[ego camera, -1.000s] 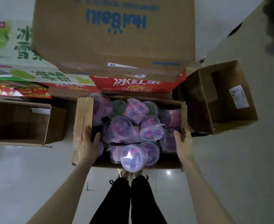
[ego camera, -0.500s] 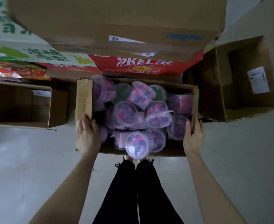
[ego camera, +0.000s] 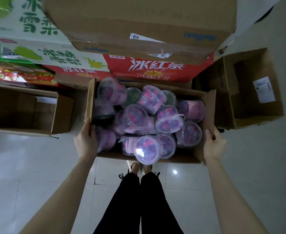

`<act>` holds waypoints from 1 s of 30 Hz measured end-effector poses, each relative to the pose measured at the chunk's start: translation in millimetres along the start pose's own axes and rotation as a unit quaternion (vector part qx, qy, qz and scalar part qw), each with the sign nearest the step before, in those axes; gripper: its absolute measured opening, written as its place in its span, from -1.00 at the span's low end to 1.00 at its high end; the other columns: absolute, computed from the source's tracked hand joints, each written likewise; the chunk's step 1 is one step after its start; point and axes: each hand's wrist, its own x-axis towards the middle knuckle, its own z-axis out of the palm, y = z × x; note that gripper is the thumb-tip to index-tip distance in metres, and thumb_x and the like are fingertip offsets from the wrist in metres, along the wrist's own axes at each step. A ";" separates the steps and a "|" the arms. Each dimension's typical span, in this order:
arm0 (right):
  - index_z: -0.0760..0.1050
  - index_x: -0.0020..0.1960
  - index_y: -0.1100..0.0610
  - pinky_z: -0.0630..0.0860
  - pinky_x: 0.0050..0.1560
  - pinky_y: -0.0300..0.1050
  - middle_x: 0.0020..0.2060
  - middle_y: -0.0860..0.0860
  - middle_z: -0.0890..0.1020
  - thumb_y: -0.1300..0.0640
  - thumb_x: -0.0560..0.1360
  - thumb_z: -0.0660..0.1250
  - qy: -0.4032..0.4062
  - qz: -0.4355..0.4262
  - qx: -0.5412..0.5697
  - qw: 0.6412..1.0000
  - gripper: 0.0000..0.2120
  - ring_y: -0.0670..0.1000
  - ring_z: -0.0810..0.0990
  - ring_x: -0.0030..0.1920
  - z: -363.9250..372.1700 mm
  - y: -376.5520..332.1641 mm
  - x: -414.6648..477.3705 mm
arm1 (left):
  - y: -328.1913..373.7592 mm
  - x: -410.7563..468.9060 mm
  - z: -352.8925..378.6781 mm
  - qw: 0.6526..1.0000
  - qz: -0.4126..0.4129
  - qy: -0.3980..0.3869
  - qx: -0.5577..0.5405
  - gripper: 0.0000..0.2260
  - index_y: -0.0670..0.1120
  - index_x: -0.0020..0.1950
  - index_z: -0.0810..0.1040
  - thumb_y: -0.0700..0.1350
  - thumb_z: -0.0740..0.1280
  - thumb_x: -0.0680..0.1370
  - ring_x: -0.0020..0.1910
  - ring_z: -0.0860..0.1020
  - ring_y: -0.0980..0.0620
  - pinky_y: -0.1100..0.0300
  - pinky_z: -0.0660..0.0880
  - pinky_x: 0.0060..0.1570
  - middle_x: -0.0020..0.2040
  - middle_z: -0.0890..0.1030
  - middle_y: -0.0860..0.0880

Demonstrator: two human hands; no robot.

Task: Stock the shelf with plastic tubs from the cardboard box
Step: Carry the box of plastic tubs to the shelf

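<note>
Head view: my left hand [ego camera: 85, 141] is clamped over the left flap of the cardboard box [ego camera: 208, 112]; my right hand [ego camera: 214, 144] grips its right wall. The plastic tubs [ego camera: 135, 119] lie heaped inside, apparently a full load. No shelf is visible. I judge stocking not yet begun; every tub remains to be placed.

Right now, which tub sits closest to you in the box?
The tub at the box's near edge: lid facing up, overhanging the wall above your shoes.
</note>
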 end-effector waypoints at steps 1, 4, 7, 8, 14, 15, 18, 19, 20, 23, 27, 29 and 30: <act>0.45 0.32 0.19 0.42 0.08 -0.07 0.12 0.19 0.62 0.15 0.57 0.25 0.001 0.011 0.011 1.000 -0.66 0.21 0.59 0.08 -2.3 -0.2 0.5 | 0.1 1.4 -4.5 1.000 0.008 0.008 -0.012 -0.68 -0.16 0.32 0.48 -0.22 0.26 0.56 -0.08 0.58 -0.29 0.02 0.45 -0.10 0.00 0.63 -0.29; 0.47 0.30 0.21 0.39 0.09 -0.12 0.15 0.16 0.61 0.18 0.56 0.27 0.007 0.035 0.048 0.998 -0.68 0.17 0.57 0.13 -5.6 -5.0 -4.0 | -1.0 5.9 -18.2 0.999 0.027 0.019 -0.028 -0.74 -0.19 0.24 0.54 -0.23 0.26 0.56 -0.14 0.57 -0.20 0.13 0.40 -0.15 -0.04 0.65 -0.25; 0.47 0.28 0.27 0.41 0.16 -0.10 0.13 0.19 0.61 0.22 0.53 0.30 0.007 0.017 0.067 0.998 -0.67 0.17 0.57 0.14 -14.1 -11.9 -10.0 | -1.7 5.9 -31.5 0.998 0.041 0.047 -0.003 -0.78 -0.19 0.15 0.59 -0.24 0.26 0.54 -0.32 0.41 -0.03 0.29 0.21 -0.23 -0.19 0.64 -0.25; 0.47 0.27 0.28 0.42 0.19 -0.07 0.14 0.20 0.60 0.22 0.53 0.31 0.005 0.011 0.064 0.998 -0.67 0.16 0.57 0.14 -18.9 -13.3 -11.7 | -3.7 3.3 -36.0 0.998 0.045 0.052 0.003 -0.79 -0.20 0.13 0.60 -0.25 0.26 0.54 -0.33 0.39 -0.01 0.29 0.20 -0.24 -0.22 0.63 -0.25; 0.48 0.26 0.28 0.41 0.19 -0.11 0.15 0.17 0.60 0.23 0.51 0.34 -0.018 -0.029 0.071 0.997 -0.66 0.14 0.56 0.17 -47.7 -23.8 -36.4 | -34.1 -30.0 -65.6 0.996 -0.014 0.064 -0.055 -0.77 -0.17 0.15 0.57 -0.17 0.25 0.53 -0.15 0.57 -0.24 0.00 0.48 -0.14 -0.12 0.63 -0.25; 0.48 0.27 0.27 0.40 0.19 -0.11 0.15 0.17 0.60 0.23 0.51 0.34 -0.029 -0.039 0.074 0.996 -0.66 0.13 0.56 0.17 -51.9 -27.3 -42.2 | -38.6 -37.5 -71.6 0.996 -0.032 0.064 -0.058 -0.75 -0.18 0.16 0.56 -0.15 0.24 0.54 -0.11 0.57 -0.25 -0.07 0.49 -0.09 -0.08 0.63 -0.26; 0.48 0.26 0.29 0.39 0.18 -0.15 0.15 0.18 0.60 0.24 0.50 0.35 -0.049 -0.080 0.061 0.994 -0.66 0.11 0.56 0.16 -63.4 -37.3 -51.0 | -46.8 -65.6 -87.7 0.993 -0.066 0.075 -0.057 -0.74 -0.21 0.15 0.56 -0.14 0.22 0.54 -0.06 0.56 -0.27 -0.08 0.49 -0.06 -0.04 0.62 -0.27; 0.49 0.25 0.29 0.38 0.15 -0.19 0.14 0.18 0.60 0.24 0.49 0.37 -0.055 -0.100 0.056 0.992 -0.65 0.08 0.57 0.15 -68.7 -40.5 -54.3 | -47.6 -81.7 -95.1 0.990 -0.077 0.094 -0.071 -0.76 -0.23 0.13 0.56 -0.16 0.23 0.54 -0.08 0.56 -0.25 -0.01 0.45 -0.12 -0.06 0.62 -0.28; 0.49 0.24 0.29 0.37 0.13 -0.22 0.12 0.18 0.62 0.25 0.48 0.38 -0.061 -0.124 0.051 0.989 -0.66 0.02 0.57 0.11 -72.7 -43.7 -56.8 | -48.7 -97.5 -101.9 0.986 -0.090 0.113 -0.079 -0.78 -0.24 0.11 0.57 -0.18 0.24 0.54 -0.11 0.56 -0.22 0.05 0.40 -0.16 -0.07 0.61 -0.29; 0.54 0.20 0.28 0.39 0.05 -0.26 0.02 0.15 0.66 0.27 0.47 0.38 -0.094 -0.216 0.038 0.971 -0.70 -0.05 0.58 -0.03 -83.3 -53.3 -62.0 | -51.5 -152.6 -122.5 0.977 -0.134 0.159 -0.050 -0.80 -0.23 0.10 0.57 -0.19 0.25 0.56 -0.08 0.55 -0.25 0.05 0.36 -0.15 -0.04 0.61 -0.31; 0.56 0.17 0.27 0.40 0.03 -0.21 -0.02 0.16 0.67 0.27 0.47 0.37 -0.165 -0.299 0.004 0.940 -0.73 0.05 0.62 -0.03 -80.9 -74.9 -72.7 | -71.1 -223.4 -139.9 0.955 -0.221 0.197 -0.002 -0.80 -0.26 0.10 0.57 -0.19 0.25 0.56 0.02 0.52 -0.34 -0.07 0.37 0.00 0.03 0.59 -0.35; 0.56 0.17 0.27 0.46 0.11 -0.12 0.01 0.17 0.67 0.25 0.48 0.36 -0.190 -0.332 -0.028 0.923 -0.73 0.12 0.63 0.02 -72.3 -90.4 -85.4 | -82.1 -258.6 -144.0 0.939 -0.267 0.219 -0.003 -0.79 -0.27 0.11 0.57 -0.20 0.26 0.56 0.04 0.51 -0.35 -0.06 0.36 0.01 0.05 0.59 -0.36; 0.56 0.17 0.27 0.48 0.15 -0.07 0.03 0.18 0.66 0.24 0.49 0.36 -0.204 -0.348 -0.049 0.914 -0.73 0.14 0.62 0.06 -66.8 -98.1 -94.8 | -89.3 -276.1 -145.5 0.928 -0.291 0.233 -0.009 -0.80 -0.27 0.10 0.57 -0.20 0.26 0.56 0.04 0.52 -0.35 -0.06 0.37 -0.01 0.04 0.59 -0.36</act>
